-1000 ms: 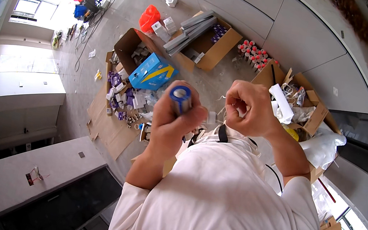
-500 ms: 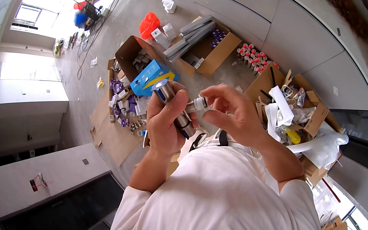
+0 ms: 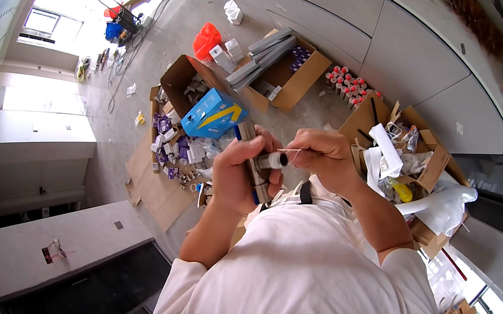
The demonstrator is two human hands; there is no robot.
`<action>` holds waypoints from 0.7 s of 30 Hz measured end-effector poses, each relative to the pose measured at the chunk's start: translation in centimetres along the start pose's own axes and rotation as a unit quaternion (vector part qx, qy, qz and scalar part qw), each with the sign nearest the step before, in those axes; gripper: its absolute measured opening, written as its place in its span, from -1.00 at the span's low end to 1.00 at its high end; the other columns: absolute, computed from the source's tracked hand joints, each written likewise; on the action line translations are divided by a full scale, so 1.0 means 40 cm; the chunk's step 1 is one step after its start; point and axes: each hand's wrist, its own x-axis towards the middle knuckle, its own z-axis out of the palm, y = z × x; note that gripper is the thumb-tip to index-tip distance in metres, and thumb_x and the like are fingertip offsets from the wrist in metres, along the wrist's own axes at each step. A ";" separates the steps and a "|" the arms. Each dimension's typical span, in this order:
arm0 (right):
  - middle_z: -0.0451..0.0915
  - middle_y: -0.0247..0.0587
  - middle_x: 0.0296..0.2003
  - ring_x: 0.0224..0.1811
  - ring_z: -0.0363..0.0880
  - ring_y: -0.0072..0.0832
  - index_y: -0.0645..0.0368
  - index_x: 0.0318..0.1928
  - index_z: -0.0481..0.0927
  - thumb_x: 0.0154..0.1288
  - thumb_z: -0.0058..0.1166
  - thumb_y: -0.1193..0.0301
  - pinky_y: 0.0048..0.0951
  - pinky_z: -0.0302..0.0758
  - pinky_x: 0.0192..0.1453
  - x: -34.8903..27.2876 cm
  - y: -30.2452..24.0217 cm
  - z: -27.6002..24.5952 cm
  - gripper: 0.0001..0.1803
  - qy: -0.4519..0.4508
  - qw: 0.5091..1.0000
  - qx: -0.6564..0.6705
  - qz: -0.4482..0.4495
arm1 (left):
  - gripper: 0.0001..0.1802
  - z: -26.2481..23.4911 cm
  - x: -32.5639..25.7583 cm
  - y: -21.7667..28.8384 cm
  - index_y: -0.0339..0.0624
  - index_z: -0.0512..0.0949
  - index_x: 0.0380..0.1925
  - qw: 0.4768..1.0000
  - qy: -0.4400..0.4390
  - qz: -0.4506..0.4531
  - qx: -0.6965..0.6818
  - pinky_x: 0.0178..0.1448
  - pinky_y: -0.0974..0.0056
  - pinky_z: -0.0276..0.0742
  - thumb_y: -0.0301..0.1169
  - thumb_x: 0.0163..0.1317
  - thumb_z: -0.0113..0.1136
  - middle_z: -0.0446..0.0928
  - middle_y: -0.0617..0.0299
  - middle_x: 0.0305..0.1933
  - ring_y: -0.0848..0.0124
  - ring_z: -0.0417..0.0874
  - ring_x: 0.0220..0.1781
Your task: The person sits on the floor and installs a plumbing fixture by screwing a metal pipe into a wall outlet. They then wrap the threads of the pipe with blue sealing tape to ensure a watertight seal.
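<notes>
My left hand (image 3: pixel 232 170) is wrapped round a shiny metal tap fitting (image 3: pixel 255 181), a long cylinder with blue at its ends. From its side a short round outlet (image 3: pixel 275 159) with a whitish band points toward my right hand (image 3: pixel 324 150). The right thumb and forefinger are pinched together just beside that outlet, with a thin pale strip (image 3: pixel 290 149) between them. Its exact kind is too small to make out.
Below stand a blue box with a yellow stripe (image 3: pixel 213 114), a carton with grey lengths (image 3: pixel 299 88), and several red-topped bottles (image 3: pixel 350 84). On the right is a carton of packing waste (image 3: pixel 427 163). Small purple and white boxes (image 3: pixel 168 136) lie left.
The metal fitting has turned in my left hand, its outlet now facing the right hand more directly. My right fingers went from spread to pinched on a thin strip.
</notes>
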 end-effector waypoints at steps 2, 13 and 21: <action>0.70 -0.28 -0.33 -0.33 0.61 -0.58 0.30 -0.16 0.78 0.49 0.32 0.48 -0.47 0.49 -0.25 0.001 -0.004 -0.004 -0.89 0.000 0.999 0.032 0.026 | -0.81 -0.001 -0.002 0.010 -0.26 0.50 -0.24 0.999 -0.025 0.008 0.044 -0.54 0.24 0.59 -0.36 0.41 0.24 0.56 0.14 -0.36 0.31 0.64 -0.54; 0.70 -0.24 -0.37 -0.36 0.60 -0.57 0.32 -0.19 0.78 0.45 0.31 0.54 -0.50 0.46 -0.30 0.013 -0.052 -0.020 -0.92 -0.085 0.990 0.021 -0.107 | -0.83 -0.005 0.013 0.028 -0.23 0.50 -0.18 0.960 0.152 0.160 0.170 -0.57 0.26 0.63 -0.36 0.46 0.22 0.55 0.16 -0.28 0.38 0.66 -0.53; 0.67 -0.31 -0.34 -0.36 0.53 -0.69 0.32 -0.03 0.73 0.43 0.39 0.46 -0.55 0.48 -0.26 0.039 -0.050 0.042 -0.79 0.078 0.991 -0.104 0.027 | -0.82 -0.004 0.008 0.047 -0.26 0.47 -0.16 0.972 0.086 0.182 0.118 -0.55 0.28 0.67 -0.39 0.47 0.24 0.53 0.19 -0.28 0.41 0.67 -0.53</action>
